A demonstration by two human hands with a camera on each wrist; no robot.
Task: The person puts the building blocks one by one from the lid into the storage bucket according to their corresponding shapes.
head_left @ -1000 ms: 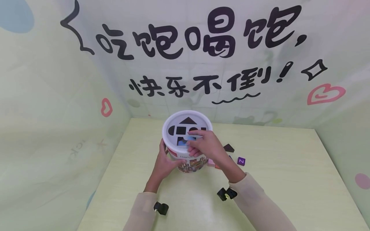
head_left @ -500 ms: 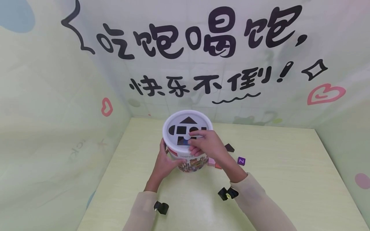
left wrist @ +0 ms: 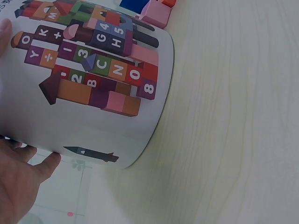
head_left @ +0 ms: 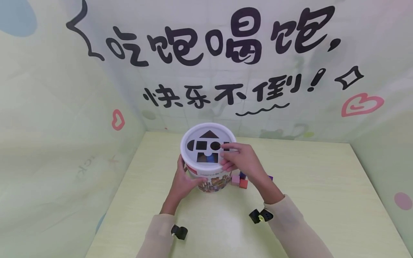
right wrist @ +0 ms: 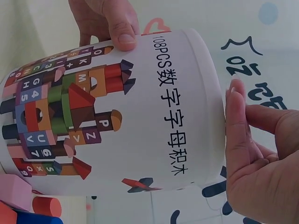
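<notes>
A round white bucket (head_left: 213, 184) with printed block pictures stands on the table. Its white lid (head_left: 190, 156) has dark cut-out holes of several shapes. My left hand (head_left: 183, 181) grips the bucket's left side, thumb across the front; in the right wrist view that thumb (right wrist: 124, 35) presses on the bucket wall. Above the lid's right side, my right hand (head_left: 242, 159) hovers with loosely bent fingers and nothing visible between them. A blue block (head_left: 210, 158) shows in the lid's wide front hole.
Right of the bucket lie a pink block (head_left: 236, 180), an orange-red block (head_left: 243, 184) and a dark blue block (head_left: 242, 175). A purple block (head_left: 270, 177) is mostly hidden behind my right wrist. Printed cloth walls (head_left: 193, 118) enclose the pale wooden table (head_left: 322, 200).
The blue block has gone from my right fingertips down into the front hole. My right hand has moved right, away from that hole. The left hand keeps its grip on the bucket.
</notes>
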